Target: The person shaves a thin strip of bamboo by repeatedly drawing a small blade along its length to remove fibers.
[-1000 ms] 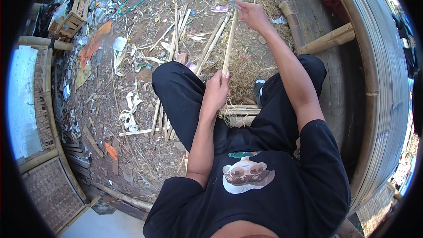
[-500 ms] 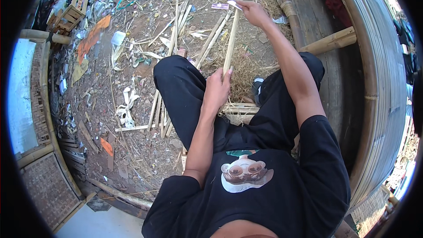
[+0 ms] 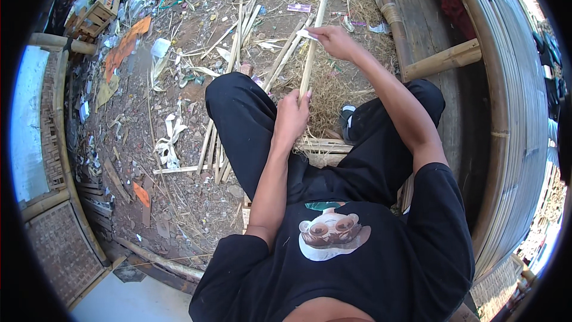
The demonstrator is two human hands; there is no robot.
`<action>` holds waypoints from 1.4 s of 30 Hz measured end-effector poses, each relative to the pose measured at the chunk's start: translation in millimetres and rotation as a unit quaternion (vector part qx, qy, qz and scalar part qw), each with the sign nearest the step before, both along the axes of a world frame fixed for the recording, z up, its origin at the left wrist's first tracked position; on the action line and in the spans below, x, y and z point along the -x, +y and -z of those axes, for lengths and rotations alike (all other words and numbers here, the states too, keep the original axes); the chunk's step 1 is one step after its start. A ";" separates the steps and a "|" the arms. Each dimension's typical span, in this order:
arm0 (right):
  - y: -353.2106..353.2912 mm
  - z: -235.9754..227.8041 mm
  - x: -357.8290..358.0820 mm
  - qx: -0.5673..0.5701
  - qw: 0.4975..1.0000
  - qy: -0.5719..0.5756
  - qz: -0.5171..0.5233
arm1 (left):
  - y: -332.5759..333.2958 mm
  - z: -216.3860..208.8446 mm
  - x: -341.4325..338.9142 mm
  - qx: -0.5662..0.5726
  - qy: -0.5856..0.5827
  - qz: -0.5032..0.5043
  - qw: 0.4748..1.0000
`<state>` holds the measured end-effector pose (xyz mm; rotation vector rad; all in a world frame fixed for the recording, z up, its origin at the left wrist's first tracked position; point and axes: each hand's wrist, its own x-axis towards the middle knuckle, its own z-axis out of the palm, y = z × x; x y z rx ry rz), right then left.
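My left hand (image 3: 292, 116) is closed around the near end of a long pale bamboo stick (image 3: 311, 59), which slants up and away from my lap between my knees. My right hand (image 3: 335, 42) grips what looks like a knife (image 3: 305, 34), its bright blade lying across the stick around the middle; the handle is hidden in my fist. Under the stick lies a heap of fine, curly shavings (image 3: 330, 107). More split bamboo strips (image 3: 240, 33) rest on the ground to the left of the stick, beyond my left knee.
At right runs a bamboo-and-plank bench (image 3: 438, 53) with a round crossbar (image 3: 444, 59). Litter covers the ground at left, including an orange sheet (image 3: 126, 45) and a knotted white strip (image 3: 170, 143). A wooden crate (image 3: 98, 6) stands far left, near a woven panel (image 3: 56, 250).
My right hand has drawn the knife back along the stick toward me, from near its far end to about the middle. My left hand keeps its hold, nearly still.
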<state>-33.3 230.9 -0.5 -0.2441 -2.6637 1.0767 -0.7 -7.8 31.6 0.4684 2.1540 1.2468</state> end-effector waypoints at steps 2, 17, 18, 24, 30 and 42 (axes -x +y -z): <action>-29.5 -10.7 -10.9 -0.009 0.996 -0.082 -0.029 | -2.7 1.5 2.5 0.032 0.006 -0.004 0.999; -50.9 -13.8 -48.4 0.070 0.991 -0.091 -0.067 | 3.7 11.3 2.6 0.025 0.035 0.002 0.999; -50.8 -15.5 -47.2 0.066 0.994 -0.058 -0.070 | 4.8 10.4 3.3 0.023 0.037 0.003 0.999; -57.3 -48.0 -48.5 0.111 0.987 -0.093 -0.064 | 2.2 24.0 5.9 0.029 0.094 0.014 0.995; -69.4 -30.8 -49.2 0.001 0.999 0.002 -0.035 | 5.4 7.8 2.8 0.031 0.024 -0.003 0.999; -66.3 -58.4 -68.9 0.140 0.975 -0.058 -0.163 | -0.6 16.5 18.5 -0.022 -0.055 -0.020 0.998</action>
